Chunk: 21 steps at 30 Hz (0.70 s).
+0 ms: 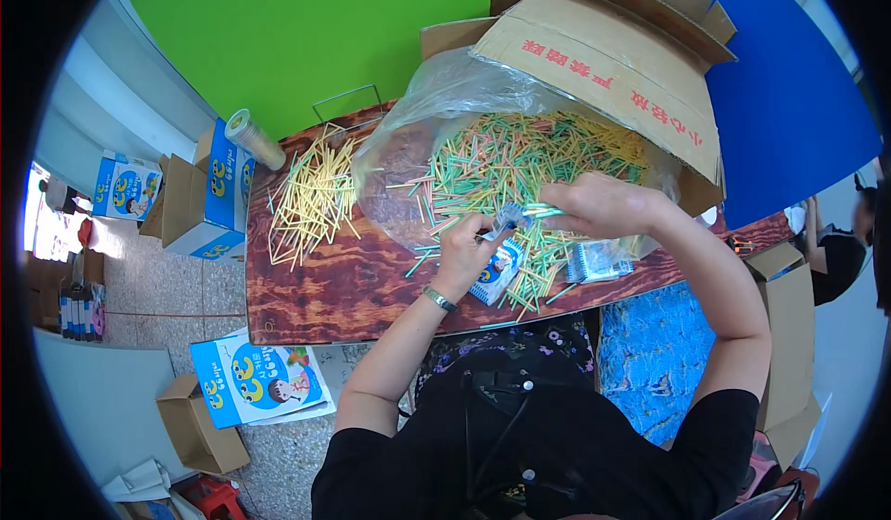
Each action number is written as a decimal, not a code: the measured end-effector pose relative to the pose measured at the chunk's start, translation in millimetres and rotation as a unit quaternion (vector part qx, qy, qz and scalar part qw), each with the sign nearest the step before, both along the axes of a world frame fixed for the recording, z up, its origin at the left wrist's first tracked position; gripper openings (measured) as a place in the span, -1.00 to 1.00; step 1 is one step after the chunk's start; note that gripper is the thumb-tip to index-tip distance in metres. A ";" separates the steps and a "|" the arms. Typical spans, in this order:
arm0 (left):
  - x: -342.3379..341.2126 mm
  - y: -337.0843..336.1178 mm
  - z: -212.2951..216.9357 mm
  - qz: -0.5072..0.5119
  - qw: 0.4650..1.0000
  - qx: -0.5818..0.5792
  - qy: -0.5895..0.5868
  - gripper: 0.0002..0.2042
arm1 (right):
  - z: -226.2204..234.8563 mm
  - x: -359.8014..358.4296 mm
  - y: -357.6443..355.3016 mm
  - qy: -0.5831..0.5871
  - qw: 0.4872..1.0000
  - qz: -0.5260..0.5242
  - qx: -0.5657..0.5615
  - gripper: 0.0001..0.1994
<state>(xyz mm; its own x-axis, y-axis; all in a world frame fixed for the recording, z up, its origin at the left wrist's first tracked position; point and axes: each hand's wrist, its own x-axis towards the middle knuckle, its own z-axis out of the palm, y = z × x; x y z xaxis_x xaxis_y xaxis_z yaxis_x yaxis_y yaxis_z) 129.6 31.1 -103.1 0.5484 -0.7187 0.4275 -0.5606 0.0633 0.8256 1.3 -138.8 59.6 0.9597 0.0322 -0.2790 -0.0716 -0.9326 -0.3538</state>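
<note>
My left hand point(461, 253), with a watch on the wrist, is closed on the clear mouth of a small plastic bag point(509, 215). Just above it, my right hand point(594, 206) pinches a few thin, straw-like coloured sticks point(541, 211), their ends at the bag's mouth. A blue and white printed packet point(496, 277) lies beside my left fingers; whether it is part of the held bag I cannot tell. Another clear and blue packet point(599, 261) lies below my right wrist. Beyond both hands spreads a large heap of green, pink and yellow sticks point(506, 154).
The heap spills from a clear plastic liner point(399, 130) in a tipped cardboard box point(603, 65). Yellow sticks point(316, 191) lie left on the wood-patterned table point(306, 302), near a tape roll stack point(255, 140). Printed cartons point(255, 381) stand on the floor. Another person point(835, 251) is at far right.
</note>
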 end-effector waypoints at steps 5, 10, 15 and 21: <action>1.2 0.0 -3.0 0.012 0.999 -0.013 -0.048 -0.82 | 3.0 22.6 3.3 0.090 0.992 0.048 -0.072 -0.65; 1.2 -1.7 -4.2 0.016 0.992 -0.030 -0.118 -0.83 | 7.2 44.3 7.6 0.172 0.972 0.069 -0.142 -0.62; 0.6 -8.4 -2.9 0.007 0.993 -0.046 -0.112 -0.82 | 28.2 55.4 24.6 0.185 0.964 0.058 -0.182 -0.61; 9.4 -13.2 -9.5 -0.064 0.992 0.066 0.082 -0.84 | 33.2 34.8 2.9 -0.072 0.990 0.082 -0.083 -0.53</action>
<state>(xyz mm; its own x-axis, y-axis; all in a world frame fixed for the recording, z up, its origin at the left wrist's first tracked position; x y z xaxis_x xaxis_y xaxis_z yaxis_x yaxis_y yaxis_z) 139.0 17.9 -112.6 0.5039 -0.8306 0.2371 -0.4126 0.0097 0.9109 36.1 -135.9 92.8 0.9756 0.1569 -0.1534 0.1267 -0.9736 -0.1897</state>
